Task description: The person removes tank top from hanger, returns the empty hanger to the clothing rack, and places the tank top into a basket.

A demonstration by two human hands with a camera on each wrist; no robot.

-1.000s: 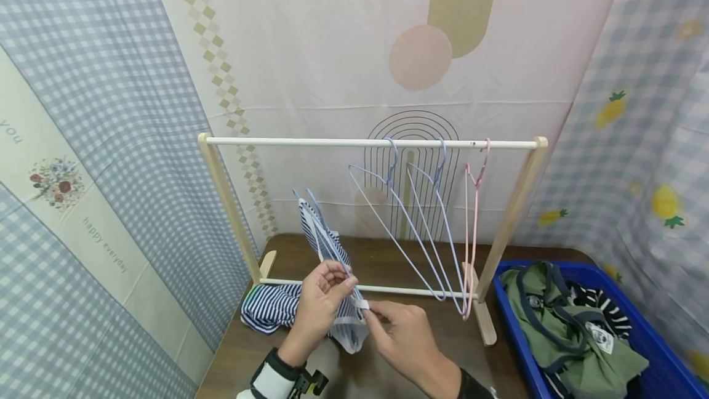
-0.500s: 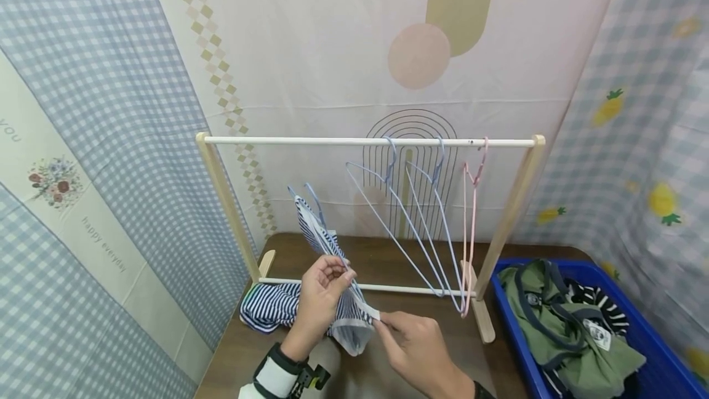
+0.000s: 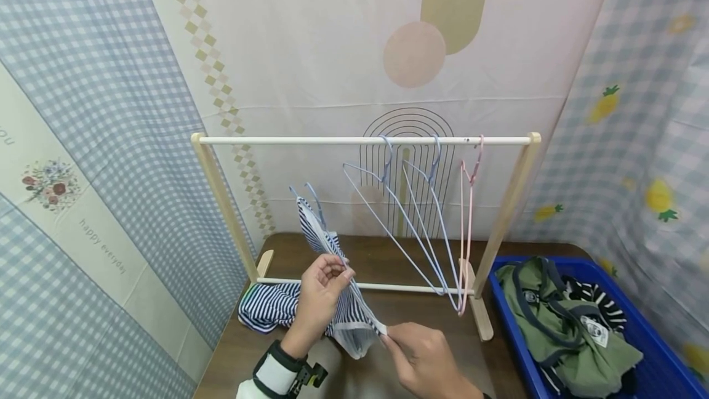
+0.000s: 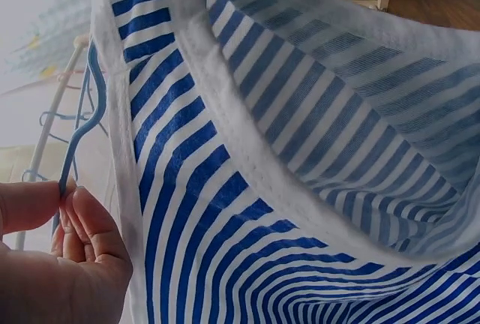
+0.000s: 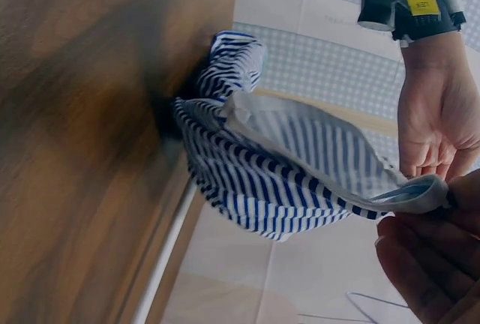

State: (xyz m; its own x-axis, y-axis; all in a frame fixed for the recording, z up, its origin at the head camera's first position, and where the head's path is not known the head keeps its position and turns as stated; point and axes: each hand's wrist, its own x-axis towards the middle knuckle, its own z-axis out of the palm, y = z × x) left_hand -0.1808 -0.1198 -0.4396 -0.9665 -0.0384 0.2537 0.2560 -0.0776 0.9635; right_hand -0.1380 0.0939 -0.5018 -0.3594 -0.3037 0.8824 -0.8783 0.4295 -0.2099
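In the head view, my left hand (image 3: 321, 291) pinches a thin blue clothes hanger (image 3: 316, 202) whose hook points up and back. Over the hanger hangs a blue-and-white striped sleeveless top (image 3: 351, 313) with white trim. My right hand (image 3: 423, 356) pinches the white-edged strap of the top, drawn out toward the lower right. The left wrist view shows thumb and fingers on the hanger wire (image 4: 94, 106), beside the top's wide neck opening. In the right wrist view, the blue wire end shows inside the strap loop (image 5: 424, 193) at the right fingertips.
A white-barred clothes rack (image 3: 310, 140) stands on the brown table (image 3: 432, 331). Two blue hangers (image 3: 388, 189) and a pink hanger (image 3: 471, 202) hang toward its right. Bunched striped cloth (image 3: 269, 308) lies left. A blue basket (image 3: 659, 343) holds green clothing (image 3: 576, 337).
My right hand has moved down and to the right, stretching the strap of the top away from the left hand. The left hand keeps its pinch on the hanger almost in place.
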